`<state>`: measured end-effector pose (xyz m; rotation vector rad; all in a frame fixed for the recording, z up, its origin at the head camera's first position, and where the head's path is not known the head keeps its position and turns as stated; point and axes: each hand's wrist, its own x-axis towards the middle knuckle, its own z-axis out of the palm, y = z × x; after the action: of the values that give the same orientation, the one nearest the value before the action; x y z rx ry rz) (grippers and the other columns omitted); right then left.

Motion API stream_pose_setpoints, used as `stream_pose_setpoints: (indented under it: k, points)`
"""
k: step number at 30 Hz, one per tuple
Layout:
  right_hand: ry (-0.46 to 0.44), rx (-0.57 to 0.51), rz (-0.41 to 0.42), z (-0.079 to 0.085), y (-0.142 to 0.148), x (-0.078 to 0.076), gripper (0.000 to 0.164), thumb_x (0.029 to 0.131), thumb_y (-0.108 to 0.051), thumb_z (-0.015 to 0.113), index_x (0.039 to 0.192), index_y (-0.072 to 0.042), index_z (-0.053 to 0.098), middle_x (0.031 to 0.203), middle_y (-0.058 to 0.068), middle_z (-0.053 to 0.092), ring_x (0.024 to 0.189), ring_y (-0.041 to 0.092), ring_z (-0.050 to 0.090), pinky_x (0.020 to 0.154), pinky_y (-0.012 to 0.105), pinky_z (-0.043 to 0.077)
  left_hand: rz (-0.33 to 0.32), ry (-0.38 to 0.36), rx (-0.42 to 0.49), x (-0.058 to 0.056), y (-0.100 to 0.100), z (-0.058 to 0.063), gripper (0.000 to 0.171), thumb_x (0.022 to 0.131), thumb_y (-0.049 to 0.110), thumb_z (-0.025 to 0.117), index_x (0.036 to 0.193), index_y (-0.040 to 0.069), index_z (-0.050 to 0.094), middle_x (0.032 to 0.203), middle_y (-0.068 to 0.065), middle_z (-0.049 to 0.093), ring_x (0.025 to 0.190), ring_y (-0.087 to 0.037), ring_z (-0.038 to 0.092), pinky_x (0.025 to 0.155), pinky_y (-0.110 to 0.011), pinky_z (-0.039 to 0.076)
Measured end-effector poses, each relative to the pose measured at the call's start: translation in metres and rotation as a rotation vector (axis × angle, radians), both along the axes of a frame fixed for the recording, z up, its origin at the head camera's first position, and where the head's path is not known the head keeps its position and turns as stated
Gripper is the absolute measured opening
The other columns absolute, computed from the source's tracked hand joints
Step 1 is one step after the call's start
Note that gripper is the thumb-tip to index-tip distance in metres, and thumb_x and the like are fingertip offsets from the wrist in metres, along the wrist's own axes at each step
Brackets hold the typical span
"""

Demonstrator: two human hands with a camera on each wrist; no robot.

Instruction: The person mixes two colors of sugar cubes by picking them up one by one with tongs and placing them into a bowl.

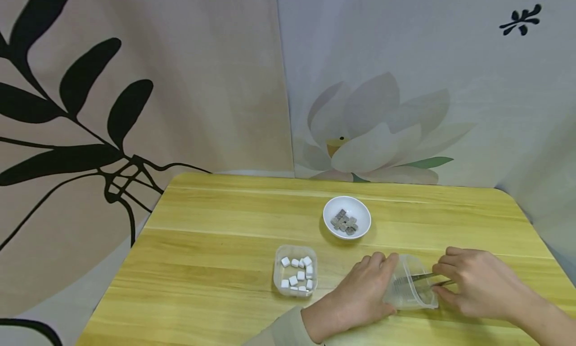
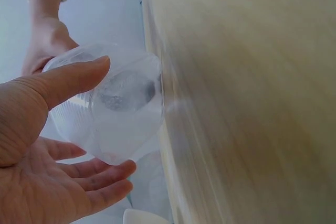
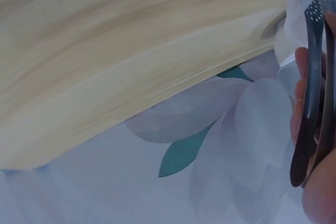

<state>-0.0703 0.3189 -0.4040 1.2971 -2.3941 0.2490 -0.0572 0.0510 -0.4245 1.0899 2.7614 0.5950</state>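
Observation:
My left hand grips a clear plastic cup round its base end. The cup is tipped on its side, its mouth facing right; in the left wrist view my thumb lies across one side and the fingers are on the other. My right hand holds metal tongs, whose tips reach inside the cup's mouth. Small holes pierce the tong tips in the right wrist view. Whether anything sits between the tips cannot be told through the cloudy plastic.
Left of my left hand stands a square clear container with several white cubes. Farther back is a white bowl holding several grey cubes. The wooden table ends at a patterned curtain behind.

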Motion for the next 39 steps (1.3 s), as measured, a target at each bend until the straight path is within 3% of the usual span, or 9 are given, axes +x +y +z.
stream_pose_setpoints:
  k: [7, 17, 22, 29, 39]
  points:
    - [-0.012, -0.093, -0.123, 0.004, 0.007, 0.002, 0.056, 0.103, -0.065, 0.043, 0.077, -0.024, 0.073, 0.076, -0.018, 0.063, 0.064, -0.005, 0.049, 0.048, 0.014, 0.039, 0.008, -0.007, -0.003, 0.000, 0.000, 0.001, 0.103, 0.075, 0.041, 0.095, 0.156, 0.014, 0.037, 0.127, 0.004, 0.054, 0.110, -0.006, 0.052, 0.099, -0.019, 0.045]
    - [0.029, -0.165, -0.254, 0.016, 0.020, 0.008, 0.058, 0.100, -0.069, 0.047, 0.075, -0.026, 0.076, 0.076, -0.020, 0.066, 0.062, -0.004, 0.058, 0.050, 0.015, 0.046, 0.012, -0.014, 0.004, -0.001, 0.000, 0.002, 0.102, 0.075, 0.040, 0.095, 0.156, 0.013, 0.038, 0.125, 0.004, 0.054, 0.108, -0.006, 0.051, 0.098, -0.019, 0.045]
    - [0.025, -0.220, -0.280, 0.017, 0.026, 0.010, 0.058, 0.099, -0.069, 0.050, 0.076, -0.024, 0.077, 0.073, -0.019, 0.066, 0.062, -0.007, 0.056, 0.050, 0.015, 0.044, 0.013, 0.000, -0.002, -0.001, 0.001, 0.002, 0.102, 0.074, 0.041, 0.095, 0.154, 0.013, 0.039, 0.124, 0.004, 0.054, 0.107, -0.006, 0.052, 0.097, -0.018, 0.045]
    - [0.004, -0.301, -0.295, 0.019, 0.034, 0.010, 0.053, 0.096, -0.070, 0.057, 0.079, -0.024, 0.078, 0.074, -0.016, 0.068, 0.064, -0.007, 0.056, 0.052, 0.016, 0.044, 0.041, 0.021, 0.002, -0.001, 0.002, 0.002, 0.086, 0.071, 0.038, 0.098, 0.135, 0.011, 0.047, 0.106, 0.005, 0.051, 0.091, -0.005, 0.049, 0.084, -0.016, 0.046]
    - [0.007, -0.369, -0.299, 0.016, 0.038, 0.012, 0.053, 0.094, -0.069, 0.061, 0.078, -0.022, 0.079, 0.075, -0.015, 0.068, 0.067, -0.008, 0.056, 0.054, 0.016, 0.044, 0.089, -0.029, -0.026, -0.003, 0.004, 0.001, 0.085, 0.064, 0.040, 0.101, 0.124, 0.011, 0.048, 0.100, 0.005, 0.052, 0.088, -0.006, 0.052, 0.083, -0.019, 0.048]
